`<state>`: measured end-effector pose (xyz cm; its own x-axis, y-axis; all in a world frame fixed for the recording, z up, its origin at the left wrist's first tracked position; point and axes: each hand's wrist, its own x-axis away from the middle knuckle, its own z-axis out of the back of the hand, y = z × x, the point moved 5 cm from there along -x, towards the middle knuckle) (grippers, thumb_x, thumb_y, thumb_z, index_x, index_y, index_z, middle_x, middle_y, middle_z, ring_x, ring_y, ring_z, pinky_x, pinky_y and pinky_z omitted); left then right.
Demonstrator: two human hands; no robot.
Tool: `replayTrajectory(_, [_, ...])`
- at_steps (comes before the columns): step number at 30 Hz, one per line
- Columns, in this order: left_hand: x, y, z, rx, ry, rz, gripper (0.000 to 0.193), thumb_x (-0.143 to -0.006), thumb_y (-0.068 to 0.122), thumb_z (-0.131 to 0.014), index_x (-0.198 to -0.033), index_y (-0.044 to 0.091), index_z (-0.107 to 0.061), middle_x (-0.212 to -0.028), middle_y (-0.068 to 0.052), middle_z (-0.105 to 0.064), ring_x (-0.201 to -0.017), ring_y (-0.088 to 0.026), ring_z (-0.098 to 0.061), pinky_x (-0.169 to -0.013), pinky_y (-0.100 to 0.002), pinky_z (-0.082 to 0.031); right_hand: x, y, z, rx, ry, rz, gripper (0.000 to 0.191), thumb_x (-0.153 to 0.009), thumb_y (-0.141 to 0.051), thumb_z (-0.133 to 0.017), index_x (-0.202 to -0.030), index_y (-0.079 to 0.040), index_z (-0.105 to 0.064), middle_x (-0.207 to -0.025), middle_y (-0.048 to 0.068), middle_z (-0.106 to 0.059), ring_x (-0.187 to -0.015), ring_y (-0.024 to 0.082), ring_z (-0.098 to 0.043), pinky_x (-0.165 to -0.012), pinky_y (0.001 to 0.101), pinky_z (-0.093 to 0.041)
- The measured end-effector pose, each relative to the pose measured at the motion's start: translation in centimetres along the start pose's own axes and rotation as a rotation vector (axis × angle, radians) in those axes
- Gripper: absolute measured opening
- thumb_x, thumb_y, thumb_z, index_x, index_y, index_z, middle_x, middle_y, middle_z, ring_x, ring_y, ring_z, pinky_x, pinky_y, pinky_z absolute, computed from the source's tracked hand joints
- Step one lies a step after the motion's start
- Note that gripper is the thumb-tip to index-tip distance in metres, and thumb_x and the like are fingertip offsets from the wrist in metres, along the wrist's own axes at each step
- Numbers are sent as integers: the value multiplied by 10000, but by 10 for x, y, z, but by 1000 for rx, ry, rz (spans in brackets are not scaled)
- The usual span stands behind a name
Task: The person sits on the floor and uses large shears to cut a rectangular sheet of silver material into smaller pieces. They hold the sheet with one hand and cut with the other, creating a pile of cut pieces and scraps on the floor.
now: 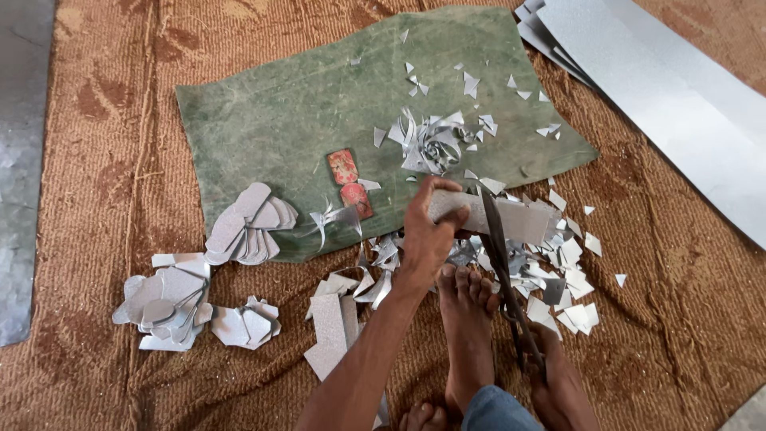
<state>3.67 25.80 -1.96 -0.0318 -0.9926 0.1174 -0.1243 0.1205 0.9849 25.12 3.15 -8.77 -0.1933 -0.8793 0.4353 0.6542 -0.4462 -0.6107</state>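
Galvanised sheet metal is what we are working, and nearest us the shears (511, 287) are running from five o'clock up toward twelve, handles pinned by our foot (467, 335). Our right hand is lying out of view, so we cannot tell its grip. Our left hand (427, 231) is wrapping its fingers (447, 214) tight round the metal strip (511, 217), whose long axis is stretching toward three o'clock, crossing the blades. Farther out at eleven, offcuts (431, 144) are littering the green cloth (287, 112).

Silver speckled metal strip (511, 217); faded green cloth (279, 112); brown woven mat (678, 279); red card (343, 166).
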Motion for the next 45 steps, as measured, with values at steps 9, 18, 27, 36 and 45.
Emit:
replayTrajectory(9, [5,12,-1,31,-73,4,318,-835,-80,-739,-1080,98,-641,-1164,-163,-704,-804,-231,-751,-468,-281,-644,-5,-3,3,-99,-263,-92,966,-739,153,-430,-1627,-217,-336,-1546,149,-486,-1431,327,-409,-1176,534,-303])
replayTrajectory(18, [10,18,-5,-30,-42,-127,349,-834,-108,-719,-1098,103,-631,-1014,-135,-763,-781,-178,-764,-478,-280,-658,-1,-24,11,-244,-373,-313,630,-900,-20,-501,-1516,-145,-542,-1123,236,-713,-791,258,-496,-712,383,-427])
replayTrajectory(27, [7,11,-5,-11,-78,-27,358,-836,-105,-706,-1101,124,-630,-1134,-139,-709,-705,-252,-767,-445,-313,-617,-6,-18,4,-219,-355,-285,600,-893,-23,-466,-1460,-202,-547,-1067,88,-720,-735,197,-513,-705,385,-462])
replayTrajectory(36, [13,17,-2,70,-117,-75,316,-887,-95,-695,-1129,83,-595,-1008,-149,-744,-734,-211,-772,-459,-294,-634,-26,5,-16,-1,-253,-235,344,-1107,-317,-439,-1340,-138,-618,-774,147,-551,-577,189,-401,-552,380,-401])
replayTrajectory(45, [23,9,-5,-19,-112,15,332,-876,-70,-717,-1139,102,-609,-989,-137,-751,-705,-217,-770,-453,-306,-618,-11,-6,6,-99,-276,-175,720,-798,-23,-514,-1502,-156,-444,-1234,199,-772,-537,191,-578,-537,407,-534])
